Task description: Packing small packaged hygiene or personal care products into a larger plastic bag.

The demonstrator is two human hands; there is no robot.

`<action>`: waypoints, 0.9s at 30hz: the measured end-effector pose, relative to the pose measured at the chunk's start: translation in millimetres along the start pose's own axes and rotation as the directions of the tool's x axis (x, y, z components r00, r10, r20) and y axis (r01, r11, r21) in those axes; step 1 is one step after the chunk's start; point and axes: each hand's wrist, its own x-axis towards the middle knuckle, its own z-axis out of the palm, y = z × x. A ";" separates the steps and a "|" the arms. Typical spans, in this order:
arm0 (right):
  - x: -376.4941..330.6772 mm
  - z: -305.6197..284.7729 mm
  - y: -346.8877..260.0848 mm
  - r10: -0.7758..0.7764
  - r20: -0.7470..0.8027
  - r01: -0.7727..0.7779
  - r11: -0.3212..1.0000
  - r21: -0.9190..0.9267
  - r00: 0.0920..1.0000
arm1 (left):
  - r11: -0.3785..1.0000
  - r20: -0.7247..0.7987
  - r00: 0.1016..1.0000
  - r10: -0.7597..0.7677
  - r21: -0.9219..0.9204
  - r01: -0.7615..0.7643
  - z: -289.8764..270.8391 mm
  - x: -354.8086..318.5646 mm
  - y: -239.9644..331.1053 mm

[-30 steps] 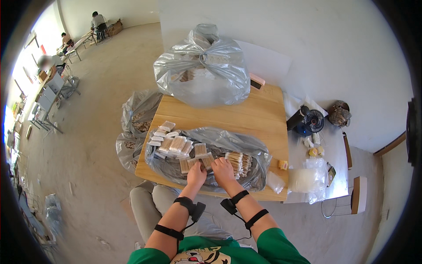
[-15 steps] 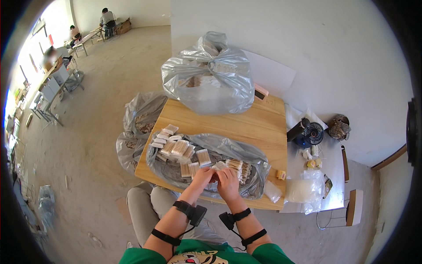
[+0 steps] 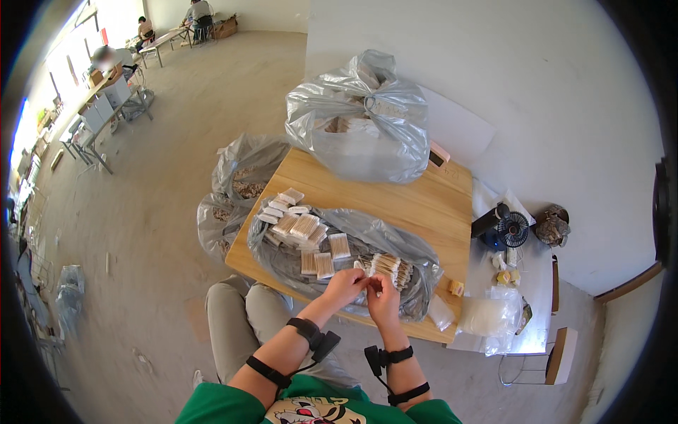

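My left hand (image 3: 345, 287) and my right hand (image 3: 382, 298) meet at the near edge of a spread grey plastic bag (image 3: 339, 215). Fingertips are pinched together; whatever lies between them is hidden. Just beyond the fingers is a loose heap of cotton swabs (image 3: 390, 267) with white tips. Small flat packs of cotton swabs (image 3: 304, 226) are piled on the left part of the bag. Closer to my left hand, a pack of cotton swabs (image 3: 323, 266) lies beside another, and a further pack of cotton swabs (image 3: 340, 245) sits beyond them.
A full, tied plastic bag (image 3: 357, 134) stands at the back of the wooden table (image 3: 452, 212). Right of it, a side table (image 3: 540, 304) carries a small fan (image 3: 513, 229) and clear plastic bags (image 3: 487, 311). More filled bags (image 3: 244, 177) stand left. Other people sit far left.
The view has shifted, so the table sits slightly farther right. Both hands have stayed together with pinched fingers, now a little nearer the loose swabs.
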 end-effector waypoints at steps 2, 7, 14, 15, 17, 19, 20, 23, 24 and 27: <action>0.2 0.5 -0.9 0.018 -0.006 -0.017 0.999 0.036 1.000 | 0.999 -0.020 0.998 0.052 0.008 -0.052 0.6 -0.1 -5.0; 1.4 -0.8 1.8 0.042 0.017 -0.042 0.999 -0.013 0.999 | 0.989 -0.022 0.990 0.142 0.045 -0.141 -1.4 0.3 -7.3; 7.3 -1.0 11.0 -0.125 -0.073 0.100 0.955 -0.278 0.989 | 0.973 -0.061 0.979 0.195 0.141 -0.185 -1.5 -1.2 -6.4; 8.5 -1.2 9.7 -0.089 -0.082 0.066 0.966 -0.250 0.993 | 0.970 -0.057 0.980 0.193 0.159 -0.182 -2.0 -1.8 -6.0; 10.6 2.6 8.1 -0.047 -0.089 0.026 0.975 -0.221 0.995 | 0.966 -0.074 0.973 0.218 0.159 -0.205 -1.9 -1.7 -4.3; 11.9 9.0 7.0 -0.138 0.030 0.141 0.977 -0.162 0.990 | 0.959 -0.083 0.964 0.253 0.155 -0.238 -2.8 -0.5 1.6; 11.5 7.5 8.8 -0.132 0.025 0.135 0.977 -0.168 0.991 | 0.954 -0.030 0.965 0.259 0.164 -0.251 -5.8 -1.5 3.1; 12.4 3.4 19.2 -0.237 0.128 0.260 0.943 -0.209 0.963 | 0.943 0.077 0.971 0.227 0.230 -0.239 -12.7 -2.9 4.7; 11.5 3.0 20.8 -0.236 0.123 0.258 0.943 -0.212 0.964 | 0.934 0.125 0.975 0.181 0.290 -0.211 -14.7 -3.2 5.8; 8.1 5.4 24.9 -0.215 0.116 0.232 0.959 -0.161 0.970 | 0.919 0.134 0.974 0.181 0.328 -0.217 -15.5 -4.1 9.7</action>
